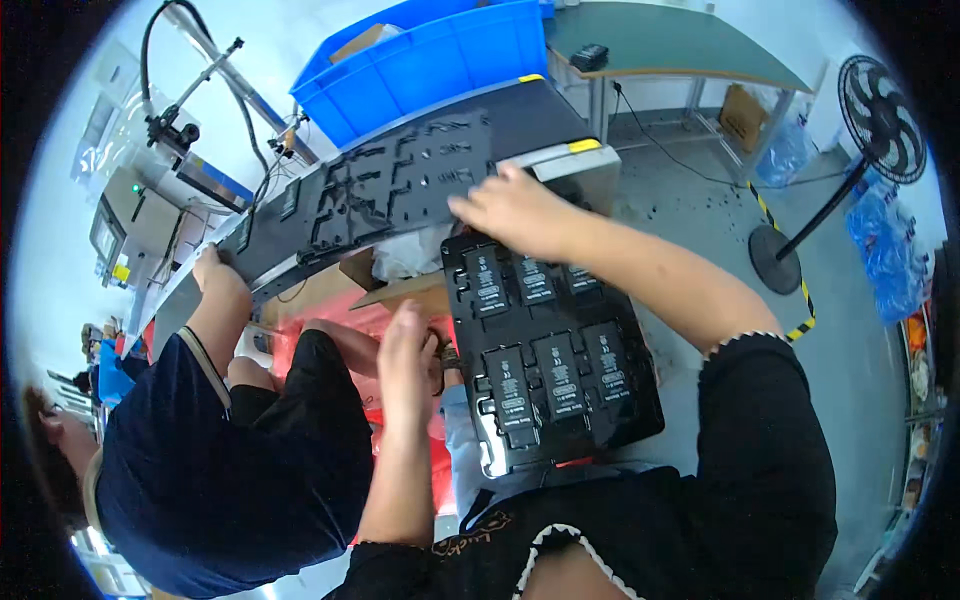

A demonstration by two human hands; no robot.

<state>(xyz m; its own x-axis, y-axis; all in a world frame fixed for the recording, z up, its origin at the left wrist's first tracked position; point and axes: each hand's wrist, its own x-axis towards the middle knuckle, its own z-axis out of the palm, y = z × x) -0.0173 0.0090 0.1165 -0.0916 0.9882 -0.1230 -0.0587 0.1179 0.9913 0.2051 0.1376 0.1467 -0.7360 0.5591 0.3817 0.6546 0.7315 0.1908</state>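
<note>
A black plastic tray (555,325) lies over my lap, with several flat black battery packs (558,375) set in its pockets in two rows. My right hand (515,210) hovers over its far edge, beside the conveyor belt; the fingers are partly spread and no held thing shows. Left of the tray, my left hand (405,355) is raised with its fingers stretched upward, slightly blurred and holding nothing visible. On the belt lies another black moulded tray (400,190) with several cut-out pockets; what its pockets hold is too dark to tell.
The dark conveyor belt (540,115) curves across ahead. A co-worker's hand (210,268) rests at its left part. Behind it stands a blue bin (425,70). A green table (670,45) is at the back, a black fan (880,120) at the right. A cardboard box (415,295) sits under the belt.
</note>
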